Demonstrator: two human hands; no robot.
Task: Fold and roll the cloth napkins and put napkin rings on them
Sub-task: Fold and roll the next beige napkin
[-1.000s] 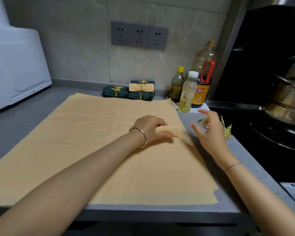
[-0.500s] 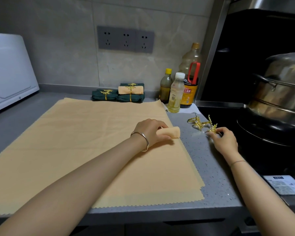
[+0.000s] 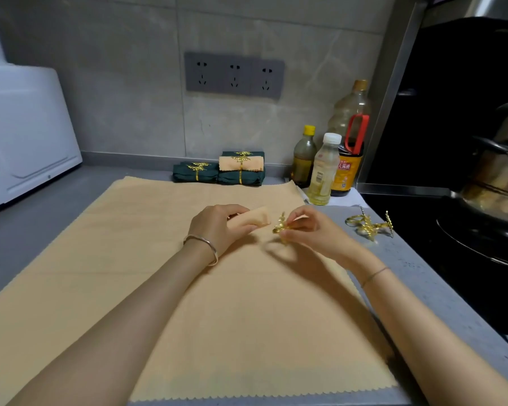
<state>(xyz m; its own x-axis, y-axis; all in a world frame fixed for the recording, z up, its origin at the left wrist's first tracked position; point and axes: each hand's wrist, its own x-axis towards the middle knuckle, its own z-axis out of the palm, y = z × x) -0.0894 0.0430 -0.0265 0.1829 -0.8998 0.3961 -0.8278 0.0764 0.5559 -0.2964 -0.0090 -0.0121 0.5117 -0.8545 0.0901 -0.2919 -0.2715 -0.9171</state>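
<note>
My left hand (image 3: 217, 227) grips a small rolled tan napkin (image 3: 257, 216), whose free end points right. Just beside that end, my right hand (image 3: 308, 230) pinches a gold leaf-shaped napkin ring (image 3: 279, 225), a small gap away from the roll. Both hands hover over a large tan cloth (image 3: 165, 288) spread flat on the grey counter. Against the back wall lie rolled dark green napkins (image 3: 197, 172) and one tan napkin (image 3: 241, 164), each wearing a gold ring.
More gold rings (image 3: 368, 225) lie on the counter to the right. Three bottles (image 3: 324, 171) stand at the back right. A black stove with a steel pot (image 3: 499, 171) fills the right side. A white appliance (image 3: 21, 136) stands at the left.
My right hand picked up a gold ring from the pile on the counter and carried it left to the end of the rolled napkin. The left hand kept its hold on the roll.
</note>
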